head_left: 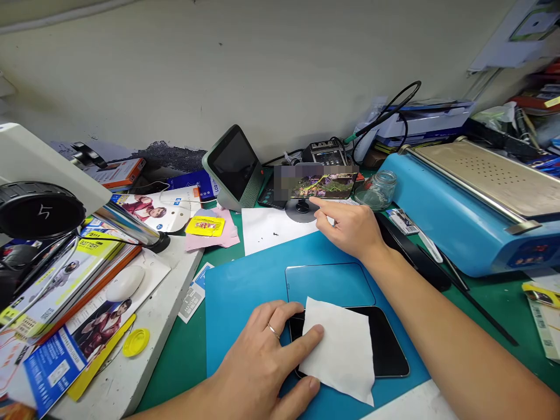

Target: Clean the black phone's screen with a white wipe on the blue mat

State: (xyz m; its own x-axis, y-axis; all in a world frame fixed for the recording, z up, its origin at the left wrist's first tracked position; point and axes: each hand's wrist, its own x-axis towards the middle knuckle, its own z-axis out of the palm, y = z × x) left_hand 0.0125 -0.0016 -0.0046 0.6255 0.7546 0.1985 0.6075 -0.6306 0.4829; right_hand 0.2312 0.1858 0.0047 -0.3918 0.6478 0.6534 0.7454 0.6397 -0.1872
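My left hand (280, 356) grips the left end of a black-screened smartphone (387, 344) lying on a blue mat. Its thumb is at the lower edge, other fingers at the upper corner, and the index finger presses on a white wipe (343, 350) that covers much of the screen. Just beyond lies a clear glass screen protector (330, 283) with a dark border. My right hand (350, 224) holds nothing; its index finger reaches to the lower edge of a second phone (328, 182) propped sideways on a round stand, the other fingers loosely bent. Part of that phone's screen is blurred out.
A blue machine (464, 216) with a metal top stands at right, beside a glass jar (378, 189). A smart display (234, 166) stands at the back. Left, a white shelf (166, 303) bears boxes and a yellow cap (136, 342). A yellow packet (205, 226) lies near it.
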